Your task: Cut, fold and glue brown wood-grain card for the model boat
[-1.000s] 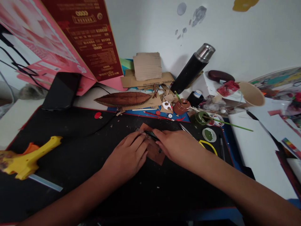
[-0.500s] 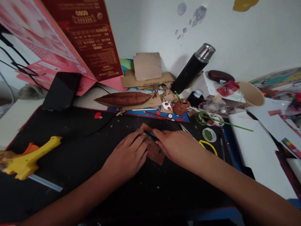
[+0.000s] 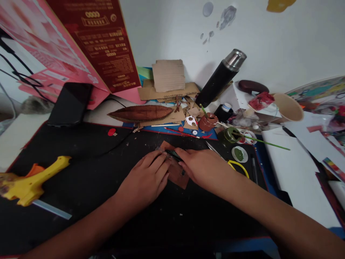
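Note:
A small brown piece of card (image 3: 178,177) lies at an angle on the black mat, between my two hands. My left hand (image 3: 147,176) rests on its left side, fingers stretched out and pressed down. A bit of clear material shows at those fingertips, too small to make out. My right hand (image 3: 205,167) is closed around a slim dark tool (image 3: 173,154), whose tip points left toward my left fingers over the card. The fingers hide most of the tool, so its kind is not plain.
A yellow glue gun (image 3: 37,183) lies at the left. Yellow-handled scissors (image 3: 238,166) and an open green paint jar (image 3: 229,136) are right of my hands. Behind stand a brown boat-shaped piece (image 3: 142,113), a brown paint jar (image 3: 208,123) and a black thermos (image 3: 219,79).

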### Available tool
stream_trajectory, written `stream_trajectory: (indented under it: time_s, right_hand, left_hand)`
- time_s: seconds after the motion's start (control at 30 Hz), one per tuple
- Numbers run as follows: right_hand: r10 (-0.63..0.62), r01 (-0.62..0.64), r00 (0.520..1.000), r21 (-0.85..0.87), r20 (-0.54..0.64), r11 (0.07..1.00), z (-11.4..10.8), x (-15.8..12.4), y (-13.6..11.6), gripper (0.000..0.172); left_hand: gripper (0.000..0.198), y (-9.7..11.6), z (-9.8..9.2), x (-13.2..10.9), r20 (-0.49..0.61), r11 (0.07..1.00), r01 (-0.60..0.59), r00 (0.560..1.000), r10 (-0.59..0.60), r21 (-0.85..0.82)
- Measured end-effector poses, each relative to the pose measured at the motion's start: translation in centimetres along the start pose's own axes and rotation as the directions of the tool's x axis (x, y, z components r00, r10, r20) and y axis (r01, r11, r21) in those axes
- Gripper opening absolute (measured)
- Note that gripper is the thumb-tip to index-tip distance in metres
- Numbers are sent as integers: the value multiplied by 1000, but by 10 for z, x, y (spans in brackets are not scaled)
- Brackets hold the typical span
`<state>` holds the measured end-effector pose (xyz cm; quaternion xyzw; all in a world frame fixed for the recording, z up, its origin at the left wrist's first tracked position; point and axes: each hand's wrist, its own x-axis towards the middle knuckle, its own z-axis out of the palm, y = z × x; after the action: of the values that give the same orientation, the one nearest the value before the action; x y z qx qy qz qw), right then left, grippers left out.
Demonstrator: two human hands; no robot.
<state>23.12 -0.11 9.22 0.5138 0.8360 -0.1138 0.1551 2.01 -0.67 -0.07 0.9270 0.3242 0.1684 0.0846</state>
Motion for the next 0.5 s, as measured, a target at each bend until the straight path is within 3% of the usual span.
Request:
stream_trajectory:
  time_s: [0.5]
  right_hand:
    - [16,-16,1000,4,23,1000,-3,0,1,39]
  left_hand:
    - [36,-1,-1,2,-6,1000,-8,1000,8,-1]
